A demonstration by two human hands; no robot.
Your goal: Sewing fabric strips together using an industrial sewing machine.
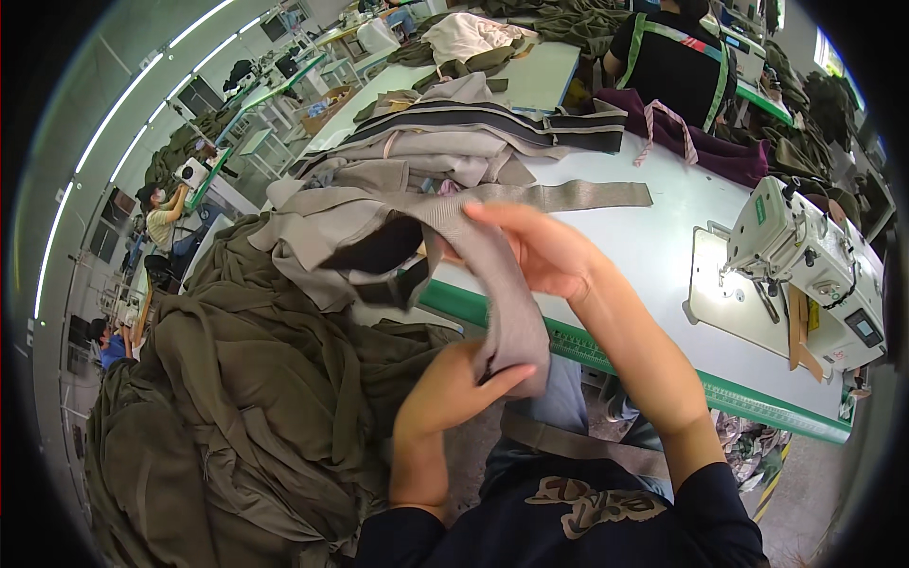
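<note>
A grey ribbed fabric band [492, 275] stretches between my two hands, over the table's front edge. My right hand [540, 248] grips its upper part, thumb on top and the other fingers partly hidden behind the cloth. Lower down, my left hand [459, 388] is closed on the hanging end, with the thumb across its face. Beside my right hand, grey cloth with a dark inner side [379, 251] hangs in a fold, slightly blurred. Behind the hands, a flat grey strip [587, 195] lies over the white table [653, 237].
A white sewing machine [805, 256] stands at the right. Dark olive cloth [246, 379] is heaped at the left, and grey pieces with black stripes [473, 118] are piled farther back. Purple cloth [701, 142] lies near a seated person [672, 66]. A green ruled edge [606, 355] borders the table.
</note>
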